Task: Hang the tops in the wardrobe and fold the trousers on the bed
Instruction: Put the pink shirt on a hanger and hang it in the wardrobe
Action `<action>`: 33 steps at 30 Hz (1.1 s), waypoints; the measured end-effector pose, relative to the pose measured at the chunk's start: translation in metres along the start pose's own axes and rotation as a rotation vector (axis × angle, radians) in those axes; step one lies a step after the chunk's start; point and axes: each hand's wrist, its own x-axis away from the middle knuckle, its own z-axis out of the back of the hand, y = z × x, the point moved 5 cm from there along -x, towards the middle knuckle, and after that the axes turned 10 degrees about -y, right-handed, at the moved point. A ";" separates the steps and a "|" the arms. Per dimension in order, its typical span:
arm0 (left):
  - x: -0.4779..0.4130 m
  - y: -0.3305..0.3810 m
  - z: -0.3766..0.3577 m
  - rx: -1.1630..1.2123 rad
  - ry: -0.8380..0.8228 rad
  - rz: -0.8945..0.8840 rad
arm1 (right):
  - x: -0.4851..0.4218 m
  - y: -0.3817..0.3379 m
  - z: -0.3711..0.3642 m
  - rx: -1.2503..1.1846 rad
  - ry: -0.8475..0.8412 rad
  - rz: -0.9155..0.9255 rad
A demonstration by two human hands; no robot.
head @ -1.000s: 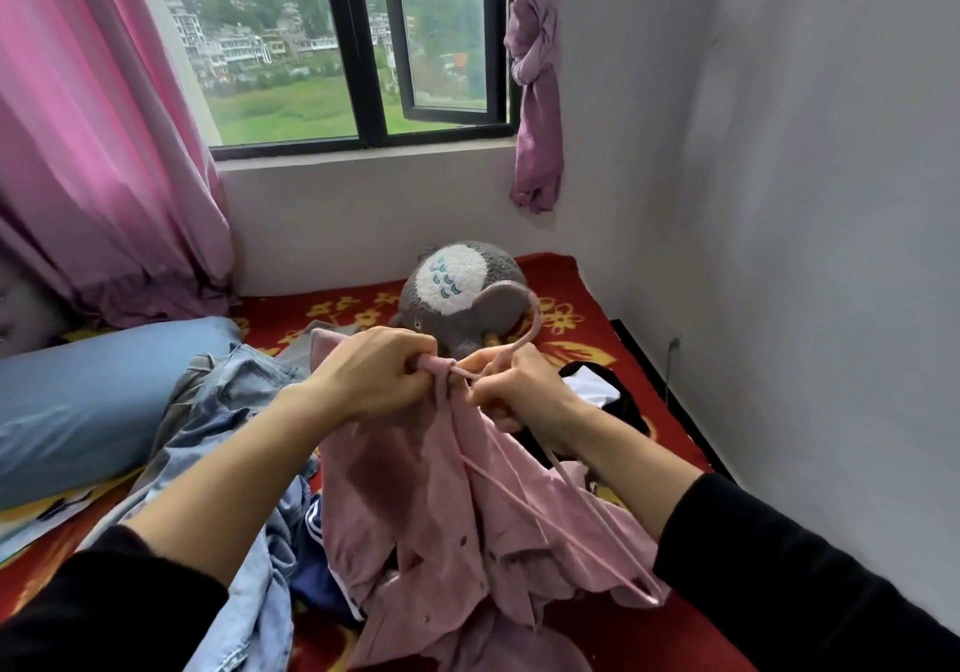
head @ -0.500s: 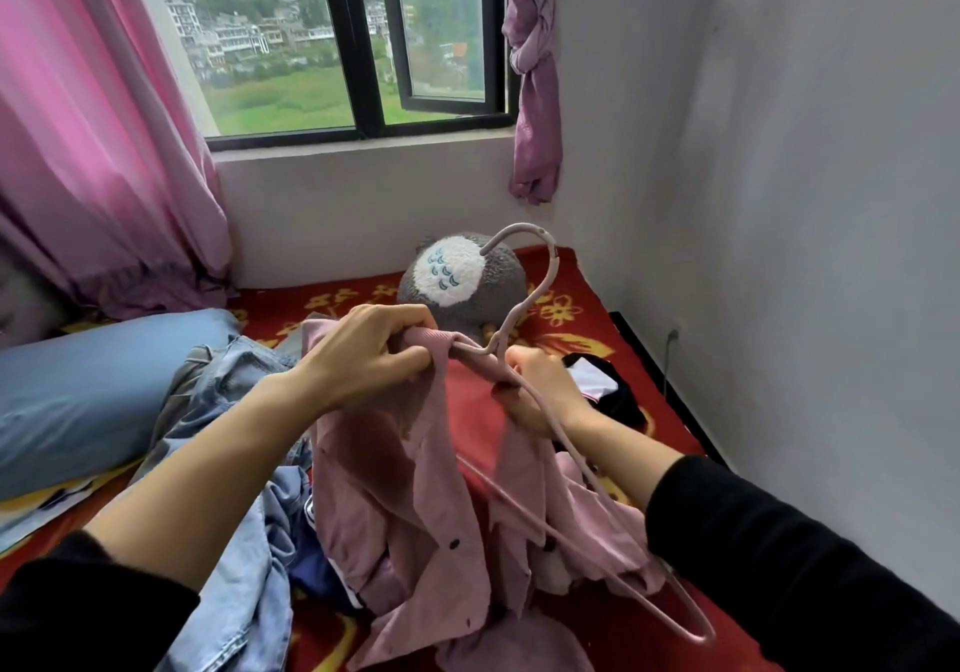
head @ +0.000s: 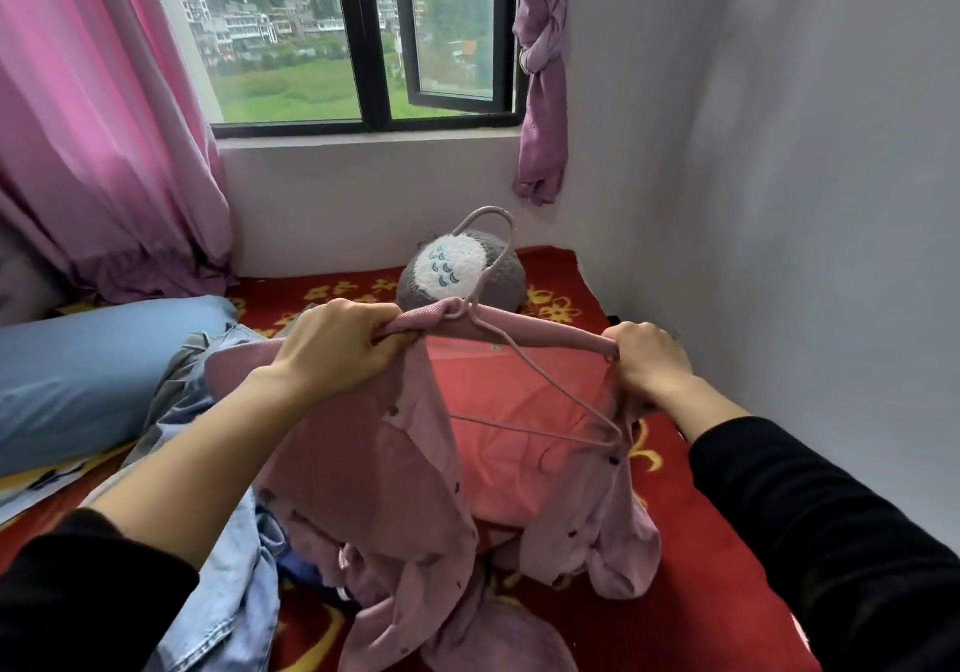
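Note:
A pink button-up top (head: 395, 474) hangs open in front of me over the bed, its lower part bunched on the blanket. A thin pink hanger (head: 488, 328) sits inside its collar, hook pointing up. My left hand (head: 337, 344) grips the top's left shoulder. My right hand (head: 649, 359) grips the right shoulder together with the hanger's end. Light blue denim trousers (head: 228, 557) lie crumpled on the bed to the left, partly under the top.
The bed has a red blanket with yellow flowers (head: 717, 557). A grey plush toy (head: 462, 271) sits by the window wall. A blue pillow (head: 88, 365) lies at left. Pink curtains (head: 98, 141) hang at left, a white wall (head: 779, 204) stands close on the right.
The hands moved apart from the bunched collar to the two shoulders, spreading the top wide. The hanger rose upright inside the collar. The view tilted downward.

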 end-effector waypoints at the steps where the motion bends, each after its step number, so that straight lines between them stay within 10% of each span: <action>1: -0.001 -0.003 0.000 -0.032 0.020 0.015 | 0.000 0.007 0.000 0.041 0.010 -0.010; 6: -0.003 -0.001 -0.004 -0.103 0.099 0.082 | -0.002 0.017 -0.008 0.092 0.065 -0.018; 15: -0.016 0.001 -0.010 0.067 0.106 0.321 | 0.003 -0.032 0.021 -0.957 -0.027 0.048; 22: -0.018 -0.021 0.021 0.379 0.215 0.303 | 0.034 -0.091 0.033 -1.139 -0.875 0.411; 28: -0.004 -0.020 0.081 0.573 0.377 0.282 | -0.002 -0.098 0.122 -0.729 0.226 0.517; 33: 0.013 -0.018 0.136 0.621 0.499 0.256 | -0.005 -0.150 0.155 -0.420 0.319 0.604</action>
